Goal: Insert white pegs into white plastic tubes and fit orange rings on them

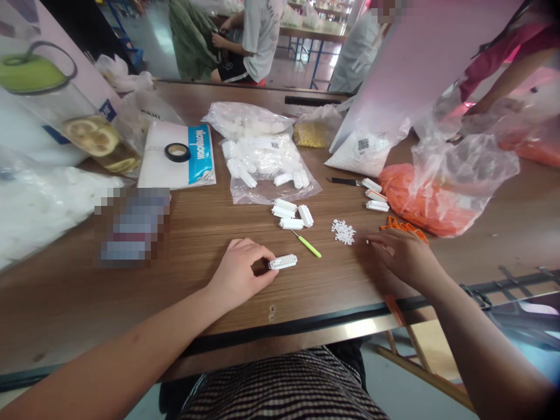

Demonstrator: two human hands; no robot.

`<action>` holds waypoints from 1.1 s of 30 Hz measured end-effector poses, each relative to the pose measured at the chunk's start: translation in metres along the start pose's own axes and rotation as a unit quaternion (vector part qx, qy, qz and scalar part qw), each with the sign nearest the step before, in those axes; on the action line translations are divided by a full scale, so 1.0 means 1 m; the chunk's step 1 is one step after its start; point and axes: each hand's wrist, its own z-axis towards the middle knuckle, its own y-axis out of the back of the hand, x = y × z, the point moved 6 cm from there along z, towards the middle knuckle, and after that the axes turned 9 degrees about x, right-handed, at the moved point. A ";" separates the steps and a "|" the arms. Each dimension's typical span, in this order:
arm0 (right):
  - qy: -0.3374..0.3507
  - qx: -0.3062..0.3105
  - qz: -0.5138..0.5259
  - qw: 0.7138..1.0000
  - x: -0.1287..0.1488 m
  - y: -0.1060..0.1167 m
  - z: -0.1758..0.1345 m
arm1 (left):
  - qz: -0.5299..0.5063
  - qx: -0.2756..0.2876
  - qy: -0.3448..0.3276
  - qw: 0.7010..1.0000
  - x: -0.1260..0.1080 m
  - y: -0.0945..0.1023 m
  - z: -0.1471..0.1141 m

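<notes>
My left hand (245,269) pinches a white connector housing (283,262) between thumb and fingers, its face of small holes turned up. My right hand (405,256) is low over the table at the right, fingers stretched out and slightly apart. By its fingertips is a tiny white plug (367,241); whether they touch is unclear. Thin orange strips (405,226) lie just beyond this hand, partly hidden by it. Left of it is a heap of small white plugs (343,231). A green-handled pick (309,245) lies between the hands, below several white housings (291,223).
Bags of white housings (266,157), yellow parts (317,129) and orange parts (420,195) stand behind. A black-handled tool (343,181) lies near more housings (377,206). At left are a notebook (153,157) with black tape (177,152) and a bottle (94,137). People are beyond.
</notes>
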 end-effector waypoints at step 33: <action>0.201 0.008 0.303 0.931 0.151 0.034 0.045 | -0.016 -0.008 -0.012 1.000 -0.003 0.001 0.000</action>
